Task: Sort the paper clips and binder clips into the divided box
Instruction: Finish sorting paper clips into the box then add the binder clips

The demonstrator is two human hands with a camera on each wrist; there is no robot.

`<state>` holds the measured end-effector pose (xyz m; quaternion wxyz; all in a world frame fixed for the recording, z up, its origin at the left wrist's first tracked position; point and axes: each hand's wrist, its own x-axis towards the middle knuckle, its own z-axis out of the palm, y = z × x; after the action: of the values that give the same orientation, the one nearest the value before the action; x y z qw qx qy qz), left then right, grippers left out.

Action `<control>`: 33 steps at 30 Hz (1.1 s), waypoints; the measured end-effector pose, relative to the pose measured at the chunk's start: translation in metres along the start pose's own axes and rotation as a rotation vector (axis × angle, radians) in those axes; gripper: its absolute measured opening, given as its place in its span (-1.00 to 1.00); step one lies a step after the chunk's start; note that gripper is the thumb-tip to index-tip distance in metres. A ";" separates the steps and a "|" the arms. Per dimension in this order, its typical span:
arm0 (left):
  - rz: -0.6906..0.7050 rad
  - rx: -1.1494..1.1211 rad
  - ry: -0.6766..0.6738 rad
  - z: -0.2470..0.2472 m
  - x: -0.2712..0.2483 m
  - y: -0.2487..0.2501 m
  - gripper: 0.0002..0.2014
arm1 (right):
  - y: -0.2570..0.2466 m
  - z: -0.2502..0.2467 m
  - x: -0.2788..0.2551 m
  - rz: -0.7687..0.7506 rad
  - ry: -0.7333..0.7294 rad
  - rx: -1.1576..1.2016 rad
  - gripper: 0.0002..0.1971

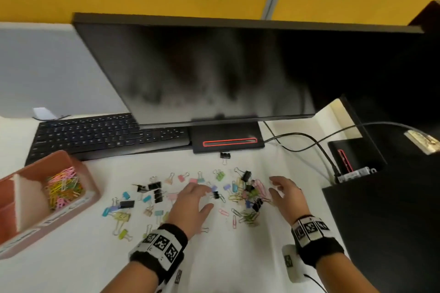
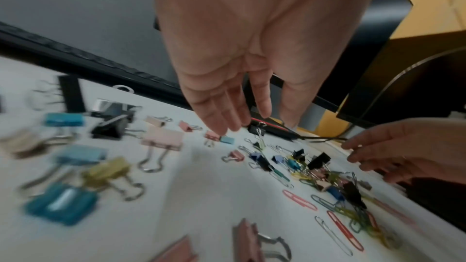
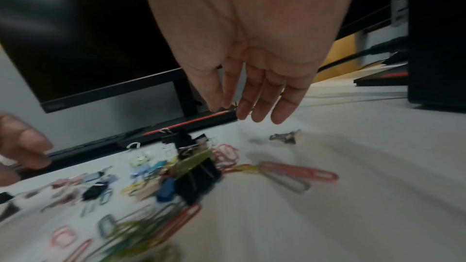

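Observation:
Coloured binder clips (image 1: 126,204) and paper clips (image 1: 247,215) lie scattered on the white desk in the head view. A reddish divided box (image 1: 78,169) stands at the left, with a heap of coloured paper clips (image 1: 64,188) in its far compartment. My left hand (image 1: 197,197) hovers over the middle of the scatter, fingers straight and spread, holding nothing; the left wrist view shows the left hand (image 2: 242,115) above small binder clips (image 2: 161,138). My right hand (image 1: 277,188) hovers just right of the mixed heap, fingers relaxed and empty. The right wrist view shows the right hand (image 3: 249,105) above a black binder clip (image 3: 199,178).
A black monitor (image 1: 214,66) and its base (image 1: 226,140) stand behind the clips, with a keyboard (image 1: 95,135) at the left. A black computer case (image 1: 381,209) borders the right side, cables (image 1: 309,140) running to it. One black binder clip (image 1: 225,156) lies by the monitor base.

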<state>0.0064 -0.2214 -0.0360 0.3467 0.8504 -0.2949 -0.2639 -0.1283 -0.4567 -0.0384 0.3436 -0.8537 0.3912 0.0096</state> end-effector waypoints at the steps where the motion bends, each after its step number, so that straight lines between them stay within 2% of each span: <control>1: 0.025 0.043 0.009 0.007 0.009 0.003 -0.70 | 0.004 0.000 0.008 0.020 -0.035 0.004 -0.69; 4: 0.045 0.166 -0.005 0.026 0.032 0.010 -0.65 | 0.006 0.006 0.028 0.025 -0.146 -0.025 -0.67; 7: -0.003 0.243 -0.040 0.037 0.046 0.010 -0.66 | 0.005 0.016 0.041 0.012 -0.192 -0.045 -0.70; 11: -0.046 0.245 -0.016 0.039 0.053 0.010 -0.79 | 0.001 0.022 0.051 0.019 -0.270 -0.083 -0.69; 14: -0.072 0.191 0.039 0.036 0.051 0.009 -0.84 | 0.003 0.024 0.054 0.066 -0.320 -0.027 -0.70; 17: -0.081 0.138 0.117 0.027 0.046 0.009 -0.89 | 0.008 0.023 0.051 0.072 -0.296 -0.001 -0.82; 20: -0.133 0.097 0.190 0.017 0.041 0.005 -0.85 | 0.009 0.016 0.047 0.027 -0.289 -0.007 -0.89; 23: -0.166 0.102 0.246 0.009 0.034 -0.002 -0.78 | 0.013 0.008 0.045 -0.014 -0.219 0.075 -0.88; 26: -0.127 0.175 0.291 0.007 0.025 -0.003 -0.75 | 0.009 0.002 0.049 -0.086 -0.149 0.132 -0.88; 29: -0.095 0.171 0.218 0.011 0.017 0.005 -0.81 | -0.007 0.001 0.061 -0.209 -0.236 0.117 -0.76; 33: -0.025 0.167 -0.005 0.033 0.015 0.016 -0.63 | -0.026 0.005 0.076 -0.379 -0.450 -0.211 -0.68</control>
<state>-0.0096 -0.2558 -0.0479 0.2705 0.8793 -0.3060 -0.2449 -0.0560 -0.4919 -0.0490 0.3270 -0.9187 0.1362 0.1748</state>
